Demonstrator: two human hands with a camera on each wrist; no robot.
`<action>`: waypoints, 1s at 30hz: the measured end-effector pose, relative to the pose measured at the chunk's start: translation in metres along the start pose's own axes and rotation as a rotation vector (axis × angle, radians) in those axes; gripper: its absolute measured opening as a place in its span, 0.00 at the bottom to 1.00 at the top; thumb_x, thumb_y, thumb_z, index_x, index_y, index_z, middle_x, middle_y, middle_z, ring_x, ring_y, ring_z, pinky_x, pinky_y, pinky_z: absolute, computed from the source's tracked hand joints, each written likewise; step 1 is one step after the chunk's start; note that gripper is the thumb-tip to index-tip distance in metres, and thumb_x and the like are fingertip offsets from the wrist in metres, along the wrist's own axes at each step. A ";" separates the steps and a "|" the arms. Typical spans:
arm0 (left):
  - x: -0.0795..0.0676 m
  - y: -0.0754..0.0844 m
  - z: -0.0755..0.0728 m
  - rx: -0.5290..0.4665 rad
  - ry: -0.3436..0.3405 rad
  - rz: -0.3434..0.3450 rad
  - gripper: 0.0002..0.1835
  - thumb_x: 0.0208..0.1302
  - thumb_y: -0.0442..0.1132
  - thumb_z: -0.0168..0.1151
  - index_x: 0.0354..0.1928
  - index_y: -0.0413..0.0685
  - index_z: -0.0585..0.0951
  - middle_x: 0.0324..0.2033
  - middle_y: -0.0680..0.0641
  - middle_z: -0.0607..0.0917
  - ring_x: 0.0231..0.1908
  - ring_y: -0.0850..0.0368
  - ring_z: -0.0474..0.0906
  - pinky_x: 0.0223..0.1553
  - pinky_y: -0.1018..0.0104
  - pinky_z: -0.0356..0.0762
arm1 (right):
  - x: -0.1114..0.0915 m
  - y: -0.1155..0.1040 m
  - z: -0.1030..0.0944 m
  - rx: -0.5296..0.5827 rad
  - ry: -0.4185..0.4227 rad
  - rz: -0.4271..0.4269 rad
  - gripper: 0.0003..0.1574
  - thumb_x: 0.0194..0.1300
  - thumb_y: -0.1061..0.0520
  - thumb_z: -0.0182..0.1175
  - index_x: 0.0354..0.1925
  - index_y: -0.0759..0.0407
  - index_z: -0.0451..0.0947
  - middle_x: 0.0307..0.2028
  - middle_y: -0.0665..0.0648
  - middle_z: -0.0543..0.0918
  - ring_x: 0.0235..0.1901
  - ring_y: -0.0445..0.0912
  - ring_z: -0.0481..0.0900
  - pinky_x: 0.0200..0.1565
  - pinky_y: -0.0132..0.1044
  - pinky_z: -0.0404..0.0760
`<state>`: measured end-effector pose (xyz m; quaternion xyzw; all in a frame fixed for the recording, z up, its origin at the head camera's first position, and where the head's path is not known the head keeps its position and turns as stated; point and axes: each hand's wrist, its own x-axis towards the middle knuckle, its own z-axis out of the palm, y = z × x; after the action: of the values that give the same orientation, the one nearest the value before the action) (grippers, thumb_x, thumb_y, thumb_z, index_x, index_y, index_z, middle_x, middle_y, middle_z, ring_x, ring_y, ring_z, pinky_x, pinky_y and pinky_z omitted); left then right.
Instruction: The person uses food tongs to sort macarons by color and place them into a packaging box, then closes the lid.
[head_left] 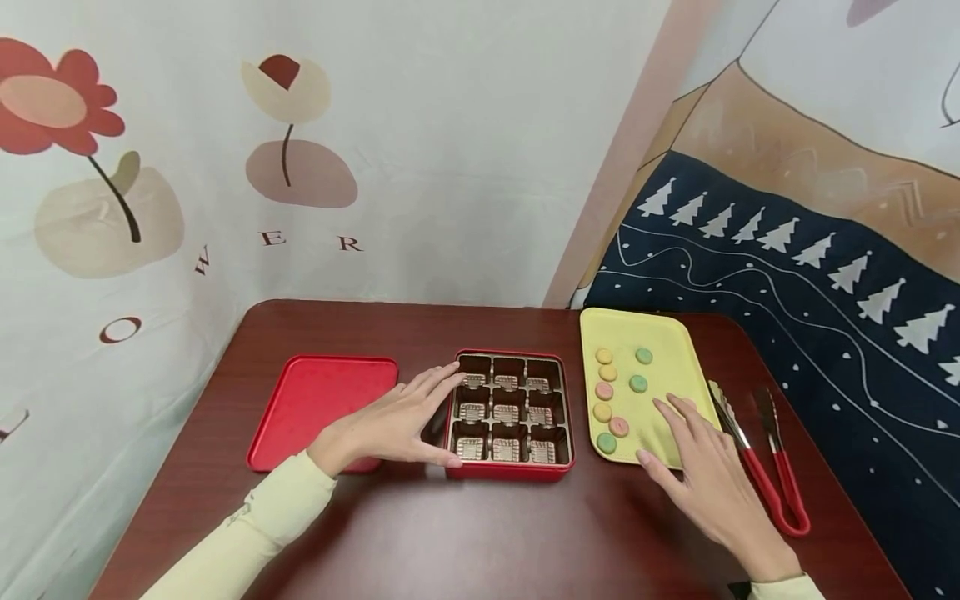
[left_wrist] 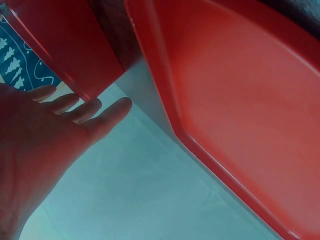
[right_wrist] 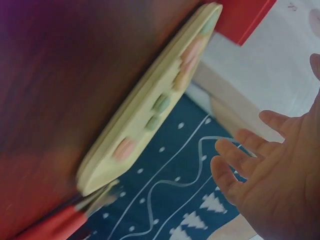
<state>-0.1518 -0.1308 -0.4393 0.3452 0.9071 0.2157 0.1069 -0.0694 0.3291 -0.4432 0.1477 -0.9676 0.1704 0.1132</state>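
A red box (head_left: 512,472) with a dark divided insert (head_left: 507,427) stands mid-table, its compartments bare. My left hand (head_left: 390,421) is at its left side, fingers extended and thumb near the front corner; whether it touches the box I cannot tell. On the right lies a yellow tray (head_left: 667,350) carrying several small macarons: yellow (head_left: 602,412), pink (head_left: 604,390) and green (head_left: 607,442). Over the tray's front right part hovers my right hand (head_left: 708,475), fingers spread and holding nothing. A pink macaron (right_wrist: 124,149) near that hand is mostly hidden in the head view.
A flat red lid (head_left: 330,400) lies left of the box, partly behind my left arm. Red-handled tongs (head_left: 783,483) rest right of the yellow tray, near the right edge of the brown table (head_left: 495,542). Printed cloth (head_left: 465,167) hangs behind.
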 end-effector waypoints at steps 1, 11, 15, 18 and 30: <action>0.000 -0.001 0.000 0.004 -0.002 -0.002 0.68 0.60 0.77 0.72 0.88 0.46 0.53 0.87 0.43 0.52 0.83 0.38 0.52 0.71 0.25 0.63 | -0.003 0.004 -0.001 -0.001 0.007 0.005 0.47 0.76 0.39 0.68 0.81 0.59 0.65 0.77 0.68 0.67 0.73 0.69 0.65 0.59 0.70 0.64; 0.004 -0.005 -0.001 -0.009 0.003 0.013 0.65 0.64 0.73 0.72 0.88 0.43 0.54 0.87 0.42 0.51 0.83 0.36 0.51 0.69 0.22 0.63 | -0.021 0.041 -0.013 -0.020 0.029 0.104 0.43 0.81 0.43 0.64 0.82 0.60 0.64 0.74 0.74 0.68 0.70 0.72 0.65 0.54 0.72 0.63; 0.005 -0.007 -0.001 0.005 0.016 0.018 0.65 0.63 0.73 0.74 0.87 0.41 0.55 0.87 0.41 0.52 0.82 0.34 0.52 0.69 0.22 0.64 | -0.025 0.056 -0.017 -0.043 0.001 0.184 0.46 0.82 0.41 0.61 0.81 0.68 0.62 0.75 0.78 0.65 0.68 0.77 0.65 0.52 0.74 0.62; 0.006 -0.007 -0.001 0.010 0.015 0.013 0.67 0.61 0.74 0.74 0.87 0.41 0.54 0.87 0.42 0.51 0.82 0.33 0.51 0.68 0.22 0.64 | -0.028 0.070 -0.020 -0.060 -0.055 0.264 0.50 0.84 0.38 0.58 0.82 0.71 0.56 0.75 0.81 0.60 0.67 0.82 0.61 0.52 0.78 0.60; 0.010 -0.005 -0.004 0.056 -0.007 -0.019 0.71 0.56 0.75 0.77 0.87 0.40 0.53 0.87 0.42 0.50 0.82 0.30 0.50 0.69 0.24 0.64 | -0.039 0.123 -0.030 -0.099 -0.222 0.532 0.60 0.84 0.35 0.53 0.74 0.89 0.44 0.63 0.92 0.54 0.59 0.88 0.57 0.54 0.84 0.62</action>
<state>-0.1641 -0.1286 -0.4388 0.3403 0.9156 0.1880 0.1023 -0.0680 0.4601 -0.4626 -0.0993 -0.9860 0.1294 -0.0351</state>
